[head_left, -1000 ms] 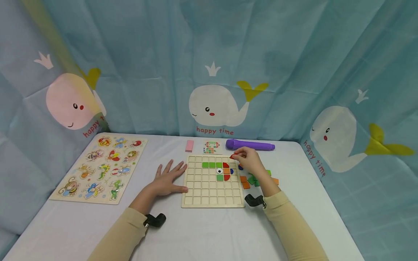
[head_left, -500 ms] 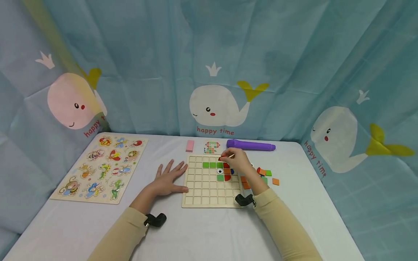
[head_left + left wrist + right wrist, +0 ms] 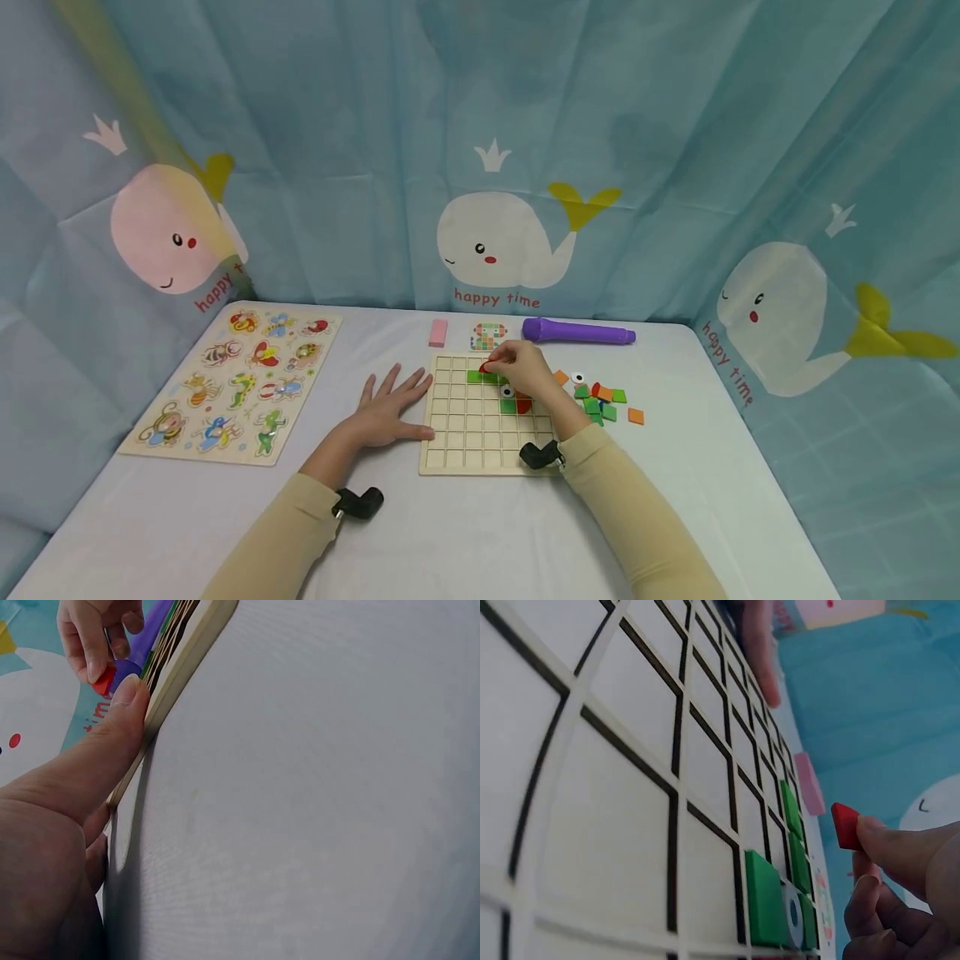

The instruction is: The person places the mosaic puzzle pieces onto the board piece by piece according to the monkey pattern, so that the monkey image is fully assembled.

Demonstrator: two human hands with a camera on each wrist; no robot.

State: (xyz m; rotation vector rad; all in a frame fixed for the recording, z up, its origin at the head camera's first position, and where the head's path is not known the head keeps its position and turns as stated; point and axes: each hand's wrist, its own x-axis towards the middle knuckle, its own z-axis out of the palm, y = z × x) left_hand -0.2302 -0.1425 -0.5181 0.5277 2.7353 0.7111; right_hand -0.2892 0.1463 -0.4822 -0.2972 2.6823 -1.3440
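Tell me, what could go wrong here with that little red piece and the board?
The right hand pinches just one end of the red piece, so it might slip and drop. That hand is over the board and might nudge the green tiles out of place. The left hand touches the board's edge; a push there could shift the board.

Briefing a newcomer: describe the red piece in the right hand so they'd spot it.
Find the gridded wooden board on the white table. At its far side, the right hand pinches the red piece. Unlike green tiles lying there, it's red and held up.
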